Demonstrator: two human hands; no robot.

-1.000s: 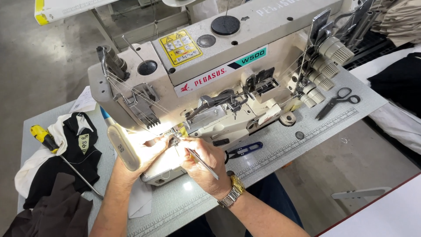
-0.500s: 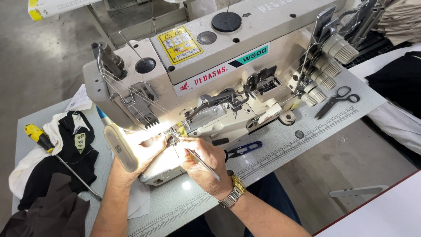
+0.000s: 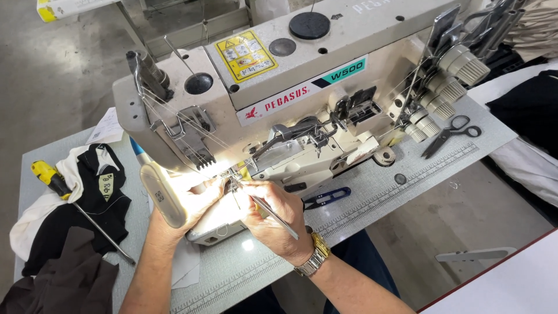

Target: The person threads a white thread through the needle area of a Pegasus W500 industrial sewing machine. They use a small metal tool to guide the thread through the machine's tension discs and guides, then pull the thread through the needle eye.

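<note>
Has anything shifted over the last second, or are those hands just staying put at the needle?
Almost nothing. The right hand keeps its grip on the tweezers at the needle area, and the left hand stays beside it under the lamp. The screwdriver, blue snips and scissors lie where they were.

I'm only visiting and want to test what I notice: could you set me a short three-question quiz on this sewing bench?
1. True or false: the right hand holds thin metal tweezers at the needle area of the cream industrial sewing machine.
2. Which tool lies on the dark cloth pile at the left of the grey table? A black-handled scissors; B yellow-handled screwdriver; C blue thread snips.
3. What is worn on the right wrist?

Key: 1 true. 2 B: the black-handled scissors lie at the right, the blue thread snips in front of the machine. 3 a gold-coloured metal wristwatch.
</note>
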